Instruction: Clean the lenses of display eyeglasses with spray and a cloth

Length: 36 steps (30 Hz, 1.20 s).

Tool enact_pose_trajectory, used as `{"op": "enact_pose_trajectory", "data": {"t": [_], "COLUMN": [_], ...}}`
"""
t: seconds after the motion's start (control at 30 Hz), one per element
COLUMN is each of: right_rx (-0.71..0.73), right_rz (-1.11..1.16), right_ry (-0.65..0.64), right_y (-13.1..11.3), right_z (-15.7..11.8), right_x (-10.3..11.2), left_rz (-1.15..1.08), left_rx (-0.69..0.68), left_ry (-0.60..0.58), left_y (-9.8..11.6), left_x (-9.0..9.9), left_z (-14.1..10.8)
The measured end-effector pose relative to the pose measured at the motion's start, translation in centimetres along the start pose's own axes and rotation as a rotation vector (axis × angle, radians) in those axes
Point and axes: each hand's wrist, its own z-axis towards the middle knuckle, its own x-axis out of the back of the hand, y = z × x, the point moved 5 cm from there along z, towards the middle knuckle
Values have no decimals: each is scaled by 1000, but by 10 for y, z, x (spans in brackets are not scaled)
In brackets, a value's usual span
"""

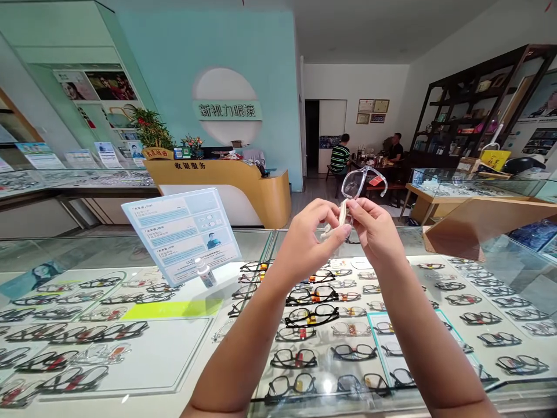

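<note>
Above the glass display counter I hold up a pair of clear-framed eyeglasses (354,183), one lens raised and a red tag on it. My left hand (314,235) pinches a whitish cloth (342,216) with thumb and fingers, pressed against the lower part of the eyeglasses. Close beside it, my right hand (369,223) grips the eyeglasses and touches the cloth's edge with thumb and fingertips. The lower lens is largely hidden by the cloth and fingers.
Under the counter glass (256,360) lie rows of eyeglasses. A small bottle (205,273) stands by a tilted information board (183,232) on the left. A wooden board (487,223) juts in at right. Two people sit at a table behind, past the reception desk (243,183).
</note>
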Motion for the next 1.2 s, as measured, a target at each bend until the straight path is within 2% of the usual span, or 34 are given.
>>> {"op": "enact_pose_trajectory", "data": {"t": [0.07,0.13,0.2,0.27,0.4,0.6,0.77,0.9,1.07,1.13,1.2], "right_rx": [-15,-48,-79,-96,-106,-108,-34,-14,-22,-20,-17], "right_rz": [50,89,111,129,165,202,249,226,216,228,248], "right_ry": [8,-17,-61,-98,-140,-167,-121,-94,-97,-100,-96], "right_y": [-2,-3,-3,-4,-4,-3,-6,-5,1,2,2], "right_z": [0,0,-1,-2,-6,-9,-6,-4,-4,-4,-4], "right_x": [-1,-2,-4,-7,-12,-16,-15,-12,-10,-10,-10], "left_rz": [-58,-150,-246,-333,-456,-543,-664,-711,-751,-709,-660], "left_rx": [-26,-9,49,127,278,441,455,437,405,390,384], "left_ry": [-6,38,133,169,81,-120,-38,-77,-215,-211,-156], "left_y": [0,-6,-15,-25,-36,-36,-38,-37,-30,-29,-29], "left_x": [-3,-4,-2,-1,-7,-19,-20,-26,-30,-28,-25], "left_z": [1,2,2,3,3,0,2,2,0,-1,0]}}
